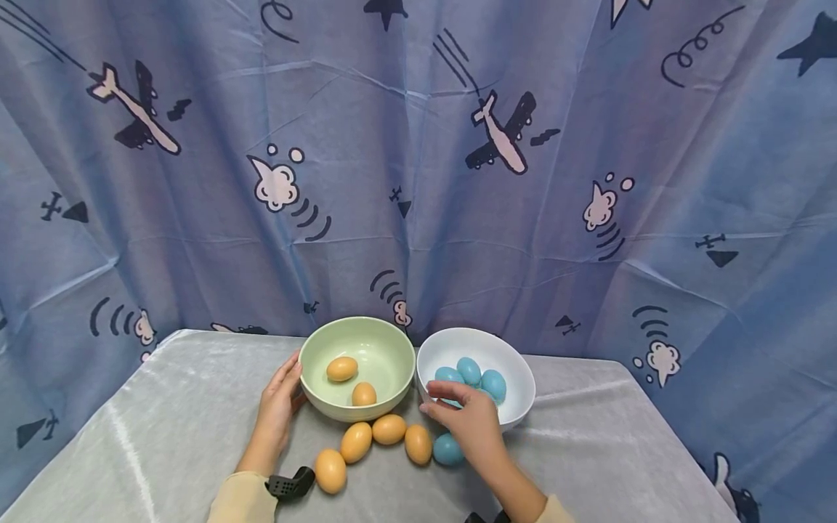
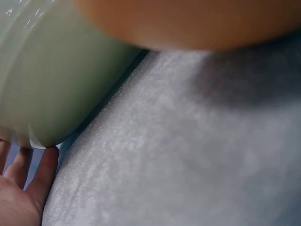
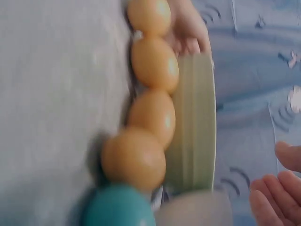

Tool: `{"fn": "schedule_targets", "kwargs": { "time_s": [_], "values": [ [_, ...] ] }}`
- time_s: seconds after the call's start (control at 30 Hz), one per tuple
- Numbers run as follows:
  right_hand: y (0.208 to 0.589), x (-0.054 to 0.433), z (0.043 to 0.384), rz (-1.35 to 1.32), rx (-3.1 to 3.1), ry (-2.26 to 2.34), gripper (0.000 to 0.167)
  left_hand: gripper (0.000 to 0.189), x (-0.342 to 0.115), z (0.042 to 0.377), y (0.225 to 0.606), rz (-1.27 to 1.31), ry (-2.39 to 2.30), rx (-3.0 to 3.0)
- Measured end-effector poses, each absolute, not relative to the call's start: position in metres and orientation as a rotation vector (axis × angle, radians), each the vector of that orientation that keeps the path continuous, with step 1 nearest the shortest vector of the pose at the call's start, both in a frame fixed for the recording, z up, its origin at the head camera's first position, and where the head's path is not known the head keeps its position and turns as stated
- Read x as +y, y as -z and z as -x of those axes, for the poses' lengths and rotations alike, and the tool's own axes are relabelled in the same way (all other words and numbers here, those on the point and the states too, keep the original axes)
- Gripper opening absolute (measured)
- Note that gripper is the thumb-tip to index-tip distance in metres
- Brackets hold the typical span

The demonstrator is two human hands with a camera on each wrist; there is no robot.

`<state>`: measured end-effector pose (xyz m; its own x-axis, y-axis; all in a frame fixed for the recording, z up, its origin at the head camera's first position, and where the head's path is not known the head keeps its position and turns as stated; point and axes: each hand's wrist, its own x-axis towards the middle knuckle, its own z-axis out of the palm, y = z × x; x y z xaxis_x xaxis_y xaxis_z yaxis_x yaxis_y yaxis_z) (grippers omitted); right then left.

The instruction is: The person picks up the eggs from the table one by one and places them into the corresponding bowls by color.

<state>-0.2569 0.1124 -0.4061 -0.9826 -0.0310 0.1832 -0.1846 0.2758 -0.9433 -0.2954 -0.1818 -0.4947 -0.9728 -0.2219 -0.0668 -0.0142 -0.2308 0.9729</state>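
Note:
My left hand (image 1: 277, 403) rests its fairly straight fingers against the left side of a light green bowl (image 1: 387, 363). In the left wrist view, fingertips touch the bowl's (image 2: 56, 80) outer wall. Two orange-yellow eggs, one at the back (image 1: 342, 369) and one nearer the front (image 1: 364, 394), lie inside. My right hand (image 1: 476, 421) hovers over the front left of a white bowl (image 1: 519, 385), partly hiding it. Several blue eggs (image 1: 493, 386) are in that bowl. In the right wrist view, the right hand's (image 3: 280, 197) thumb and fingers stand apart with nothing visible between them.
Before the bowls, several orange-yellow eggs (image 1: 356, 442) form a curved row, with a blue egg (image 1: 448, 449) at its right end, partly behind my right hand. A grey cloth (image 1: 163, 428) covers the table. A blue patterned curtain (image 1: 366, 181) hangs behind.

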Motion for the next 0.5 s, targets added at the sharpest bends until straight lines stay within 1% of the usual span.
{"fn": "schedule_targets", "kwargs": {
  "time_s": [0.2,0.5],
  "values": [
    [0.414,0.092,0.241,-0.327,-2.457,-1.882,0.032,0.058,-0.182,0.296,0.495,-0.288,2.351,-1.855],
    [0.428,0.065,0.23,-0.417,-2.486,-1.993,0.04,0.058,-0.183,0.297,0.495,-0.301,2.343,-1.868]
  ]
}}
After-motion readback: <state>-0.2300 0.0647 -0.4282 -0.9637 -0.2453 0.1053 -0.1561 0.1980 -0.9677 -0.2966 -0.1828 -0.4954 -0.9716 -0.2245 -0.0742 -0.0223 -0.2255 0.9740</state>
